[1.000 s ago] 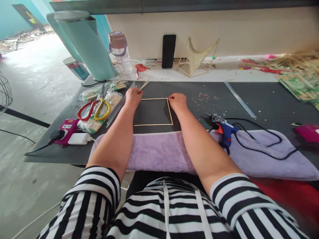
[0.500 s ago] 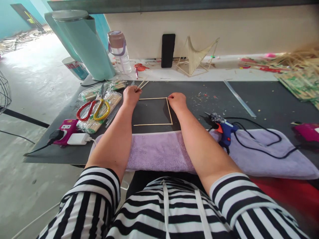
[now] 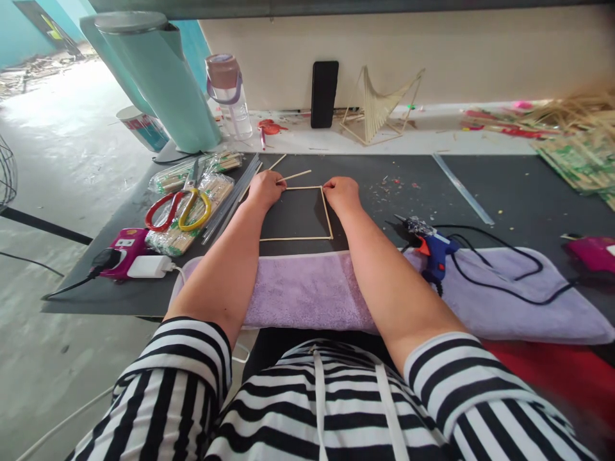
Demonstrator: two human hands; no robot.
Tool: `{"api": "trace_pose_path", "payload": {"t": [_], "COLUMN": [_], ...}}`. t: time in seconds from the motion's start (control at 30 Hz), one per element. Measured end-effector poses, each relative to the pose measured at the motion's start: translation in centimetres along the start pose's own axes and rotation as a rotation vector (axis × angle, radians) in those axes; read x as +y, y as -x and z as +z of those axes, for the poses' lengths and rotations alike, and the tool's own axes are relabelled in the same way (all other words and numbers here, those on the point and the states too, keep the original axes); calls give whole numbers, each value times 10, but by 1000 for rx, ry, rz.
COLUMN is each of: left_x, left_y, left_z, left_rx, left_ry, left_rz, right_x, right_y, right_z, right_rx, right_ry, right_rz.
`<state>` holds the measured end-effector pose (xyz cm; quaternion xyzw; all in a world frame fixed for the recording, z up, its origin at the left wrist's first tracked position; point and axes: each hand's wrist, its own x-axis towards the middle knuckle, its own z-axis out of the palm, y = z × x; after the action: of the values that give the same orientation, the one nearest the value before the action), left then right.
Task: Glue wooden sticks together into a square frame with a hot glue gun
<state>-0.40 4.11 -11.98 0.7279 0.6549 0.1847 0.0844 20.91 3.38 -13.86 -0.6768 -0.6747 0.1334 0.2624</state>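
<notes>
My left hand (image 3: 266,191) is closed in a pinch on a thin wooden stick (image 3: 298,175), whose free end points right and slightly away from me. Below it on the dark table lies a three-sided frame of wooden sticks (image 3: 327,214); my left hand and forearm cover its left end. At the frame's far right corner, my right hand (image 3: 342,194) has its fingertips pinched together on the stick joint. Another loose stick (image 3: 277,162) lies just beyond my left hand.
Left are red-and-yellow scissors (image 3: 177,210) on wrapped stick bundles (image 3: 173,240), clear glue sticks (image 3: 234,195) and a purple power strip (image 3: 125,246). A blue glue gun (image 3: 436,253) rests right on a lilac towel (image 3: 307,291). Behind stand a kettle (image 3: 158,83), phone (image 3: 324,95) and stick model (image 3: 377,109).
My left hand has moved right and slightly towards me, and its stick has swung to point right. My right hand stays at the frame's corner.
</notes>
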Motion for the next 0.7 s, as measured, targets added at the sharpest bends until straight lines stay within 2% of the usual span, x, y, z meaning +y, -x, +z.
{"api": "trace_pose_path", "payload": {"t": [0.23,0.47,0.7], "left_x": [2,-1,0], "left_y": [-2,-6,-5], "left_z": [1,8,7], "left_rx": [0,84,84], "left_ry": [-26,152,188], "left_rz": [26,24,29], "right_x": [2,0,0], "right_y": [-1,0,-1], "right_z": [2,0,0], "right_rx": [24,10,1], "right_ry": [-5,9,17], "right_rz": [-21,-27,-29]}}
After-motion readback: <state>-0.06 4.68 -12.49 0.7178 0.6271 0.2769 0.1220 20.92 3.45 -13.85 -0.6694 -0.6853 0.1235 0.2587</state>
